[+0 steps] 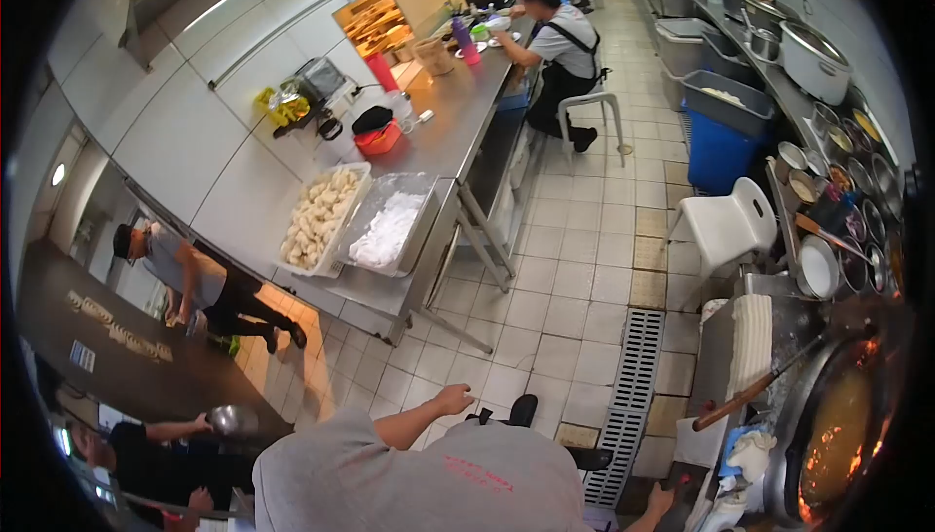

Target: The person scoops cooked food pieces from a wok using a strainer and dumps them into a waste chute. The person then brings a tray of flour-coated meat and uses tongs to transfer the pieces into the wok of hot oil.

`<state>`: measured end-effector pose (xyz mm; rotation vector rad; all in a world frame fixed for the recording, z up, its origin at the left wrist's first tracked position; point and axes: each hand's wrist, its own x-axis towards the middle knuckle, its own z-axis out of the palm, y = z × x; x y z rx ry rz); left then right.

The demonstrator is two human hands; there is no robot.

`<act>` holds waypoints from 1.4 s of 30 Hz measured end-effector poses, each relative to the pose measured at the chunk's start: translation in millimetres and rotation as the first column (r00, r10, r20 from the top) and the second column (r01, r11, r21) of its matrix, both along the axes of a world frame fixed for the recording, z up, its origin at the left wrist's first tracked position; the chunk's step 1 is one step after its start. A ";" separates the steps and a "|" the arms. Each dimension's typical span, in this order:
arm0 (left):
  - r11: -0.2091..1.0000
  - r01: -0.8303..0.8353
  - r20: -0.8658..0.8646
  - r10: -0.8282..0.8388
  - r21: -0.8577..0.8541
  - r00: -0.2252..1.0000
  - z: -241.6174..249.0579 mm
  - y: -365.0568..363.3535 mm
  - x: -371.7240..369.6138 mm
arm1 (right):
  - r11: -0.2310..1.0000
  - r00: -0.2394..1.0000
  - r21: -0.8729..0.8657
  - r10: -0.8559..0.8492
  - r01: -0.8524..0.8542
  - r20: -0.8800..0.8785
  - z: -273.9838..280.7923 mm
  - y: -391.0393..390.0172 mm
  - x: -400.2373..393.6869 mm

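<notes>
My left hand [453, 399] hangs over the tiled floor in front of me, fingers loosely curled, with nothing seen in it. Low on the right, my right hand [661, 501] is beside the front of the stove, close to a dark red spot on its panel; its fingers are too small to make out. A large wok [833, 439] of yellowish-brown liquid sits on the stove with flames around its rim. A long wooden handle [745, 396] slants out from the wok toward me. Crumpled cloths [750, 454] lie between the handle and the stove front.
A steel table [438, 133] bears a tub of pale dough-like pieces [321, 215] and a tray of white powder [388, 230]. A white chair [726, 225] and floor grate [623, 396] are on the right. One person sits [570, 50]; others stand left [200, 279], one holding a bowl [234, 421].
</notes>
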<state>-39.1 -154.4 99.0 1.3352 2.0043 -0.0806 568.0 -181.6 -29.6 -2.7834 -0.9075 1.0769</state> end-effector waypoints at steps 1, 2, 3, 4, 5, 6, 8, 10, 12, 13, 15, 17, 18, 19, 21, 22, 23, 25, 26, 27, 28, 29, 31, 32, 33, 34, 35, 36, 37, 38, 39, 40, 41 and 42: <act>0.999 -0.037 -0.004 0.037 -0.029 0.999 4.8 -6.0 -4.7 | 1.000 1.000 0.018 0.026 -0.026 -0.012 -12.0 -6.9 5.0; 0.989 -0.124 0.033 0.126 -0.079 0.991 13.4 -11.0 -7.1 | 0.998 0.998 0.046 0.051 -0.052 0.020 -16.8 -10.7 5.9; 0.985 -0.154 0.035 0.157 -0.073 0.987 14.7 -16.5 -12.4 | 0.994 0.996 0.073 0.075 -0.079 0.051 -21.9 -13.2 6.8; 0.980 -0.185 0.036 0.187 -0.068 0.982 14.9 -22.7 -17.9 | 0.989 0.992 0.101 0.099 -0.107 0.080 -27.4 -14.2 7.6; 0.975 -0.214 0.037 0.217 -0.063 0.976 13.9 -29.8 -23.5 | 0.993 0.989 0.062 0.094 -0.102 0.110 -19.5 -10.6 2.0; 0.973 -0.226 0.033 0.228 -0.050 0.973 6.7 -36.3 -31.7 | 0.995 0.986 0.024 0.090 -0.094 0.141 -2.3 -5.7 -7.2; 0.913 -0.405 0.138 0.409 -0.057 0.902 0.4 -39.7 -46.5 | 0.991 0.981 -0.019 0.131 -0.129 0.140 35.5 0.4 -22.1; 0.807 -0.590 0.265 0.567 0.010 0.780 5.9 -35.0 -58.5 | 0.975 0.972 -0.031 0.221 -0.219 0.076 67.6 2.0 -30.2; 0.675 -0.731 0.414 0.639 0.101 0.648 15.4 -18.4 -81.0 | 0.952 0.932 0.083 0.266 -0.293 0.246 37.2 -15.9 -24.1; 0.570 -0.813 0.499 0.673 0.120 0.546 27.0 -4.3 -91.9 | 0.933 0.902 0.134 0.276 -0.335 0.332 14.9 -31.6 -20.1; 0.382 -0.916 0.649 0.666 0.126 0.367 48.8 27.2 -120.5 | 0.840 0.721 0.293 0.158 -0.458 0.675 -23.8 -59.9 -27.5; 0.239 -0.969 0.792 0.579 0.062 0.194 59.4 55.2 -159.7 | 0.848 0.714 0.273 0.163 -0.455 0.681 -37.7 -87.0 -29.5; 0.176 -0.984 0.856 0.510 -0.002 0.089 59.1 68.2 -182.1 | 0.860 0.713 0.258 0.161 -0.441 0.682 -31.3 -94.7 -34.2; 0.108 -0.991 0.898 0.440 -0.077 -0.022 55.9 81.5 -205.7 | 0.871 0.713 0.244 0.158 -0.427 0.683 -23.3 -98.2 -40.5; 0.002 -0.983 0.933 0.317 -0.182 -0.172 67.8 109.3 -235.1 | 0.891 0.714 0.218 0.152 -0.399 0.684 -4.0 -99.0 -59.3; -0.040 -0.977 0.938 0.272 -0.210 -0.213 82.4 122.0 -240.8 | 0.900 0.715 0.205 0.149 -0.385 0.683 1.7 -100.7 -65.8; -0.069 -0.975 0.937 0.270 -0.211 -0.222 95.9 131.6 -246.3 | 0.909 0.716 0.193 0.146 -0.370 0.683 6.9 -103.1 -72.3; -0.117 -0.970 0.934 0.267 -0.211 -0.236 113.9 148.4 -255.8 | 0.929 0.720 0.169 0.131 -0.329 0.682 13.6 -107.2 -82.8; -0.124 -0.966 0.922 0.292 -0.228 -0.255 113.9 152.9 -263.6 | 0.941 0.722 0.156 0.117 -0.300 0.682 16.7 -109.6 -88.1; -0.127 -0.961 0.908 0.319 -0.244 -0.272 113.8 155.4 -273.1 | 0.953 0.724 0.143 0.100 -0.266 0.683 19.8 -114.4 -93.4; -0.127 -0.957 0.892 0.348 -0.260 -0.288 113.2 157.3 -282.3 | 0.965 0.725 0.128 0.080 -0.228 0.684 23.1 -120.8 -98.9; -0.141 -0.959 0.885 0.371 -0.247 -0.283 111.6 157.8 -290.7 | 0.977 0.725 0.112 0.058 -0.184 0.687 25.5 -127.1 -103.0; -0.105 -0.977 0.893 0.397 -0.188 -0.214 101.8 159.7 -309.2 | 0.995 0.720 0.077 -0.006 -0.066 0.693 30.5 -145.3 -113.7; -0.143 -0.982 0.876 0.451 -0.121 -0.173 105.1 162.7 -308.3 | 0.998 0.713 0.056 -0.045 0.009 0.700 32.6 -157.5 -119.7; -0.187 -0.982 0.883 0.454 -0.037 -0.119 106.1 163.5 -299.9 | 0.997 0.715 0.041 -0.075 0.064 0.695 34.2 -169.1 -123.9; -0.173 -0.984 0.906 0.411 -0.035 -0.105 79.2 159.5 -324.5 | 0.990 0.695 0.033 -0.123 0.141 0.709 35.3 -182.6 -130.6; -0.077 -0.996 0.942 0.332 -0.034 -0.057 23.7 149.8 -375.5 | 0.972 0.711 0.012 -0.180 0.234 0.680 34.1 -204.5 -137.0; -0.029 -0.998 0.945 0.322 -0.046 -0.053 35.6 151.3 -362.6 | 0.944 0.698 0.004 -0.247 0.330 0.672 11.8 -230.4 -131.9; 0.132 -0.991 0.982 0.188 -0.032 -0.006 55.9 146.2 -337.6 | 0.896 0.664 0.000 -0.329 0.444 0.671 -4.8 -261.5 -140.3; 0.127 -0.991 0.961 0.275 -0.048 -0.011 50.6 149.6 -344.9 | 0.802 0.704 -0.100 -0.447 0.588 0.552 65.7 -220.7 -164.3; 0.134 -0.991 0.953 0.302 -0.024 0.018 48.6 143.7 -348.6 | 0.732 0.691 -0.157 -0.517 0.663 0.505 107.0 -196.3 -181.8; 0.167 -0.986 0.966 0.253 0.003 0.046 47.3 139.1 -348.4 | 0.714 0.663 -0.147 -0.527 0.685 0.531 106.1 -204.2 -188.7; 0.055 -0.998 0.949 0.315 -0.037 -0.018 80.7 146.2 -307.7 | 0.708 0.648 -0.138 -0.526 0.693 0.551 99.1 -212.4 -196.5; 0.044 -0.999 0.888 0.458 0.006 0.026 107.1 156.6 -273.9 | 0.659 0.609 -0.127 -0.580 0.742 0.541 106.2 -229.3 -217.0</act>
